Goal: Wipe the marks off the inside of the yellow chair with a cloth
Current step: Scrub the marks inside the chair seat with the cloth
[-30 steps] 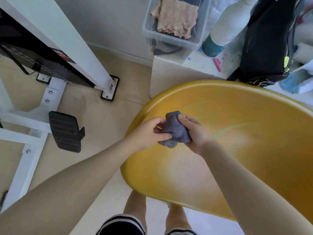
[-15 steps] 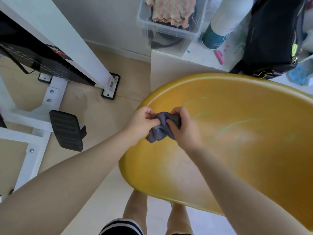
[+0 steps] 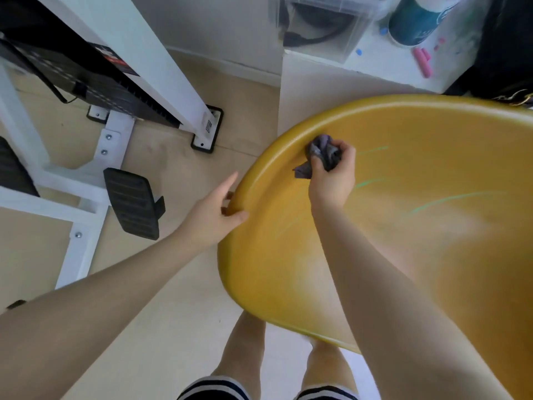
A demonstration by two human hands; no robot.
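Across the right half of the view lies the chair [image 3: 432, 255], a wide yellow shell seen from above, its hollow facing up toward the camera. Its long axis runs from the lower left, near the person's legs, up to the right edge of the view. Behind its far rim stands a white table [image 3: 360, 73] carrying a clear box, a bottle and pink chalk sticks.

Pale green marks [image 3: 450, 199] streak the inside of the shell. Each one is a thin line slanting up to the right, roughly along the shell's length. They lie to the right of the right hand, the nearest just beside it, the longest farther right and lower, and a fainter one below the hand near the forearm.

On the shell's left rim rests the left hand [image 3: 215, 212]: its thumb hooks over the edge and its other fingers are straight or tucked under the lip, so its grip looks like a steadying hold on the chair.

Near the upper left of the hollow, the right hand [image 3: 331, 177] has its grip clamped on a bunched grey cloth [image 3: 321, 155], which touches the surface just inside the rim. This hand is the nearer to the marks, so the likely stroke runs rightward and slightly down, following the lines.
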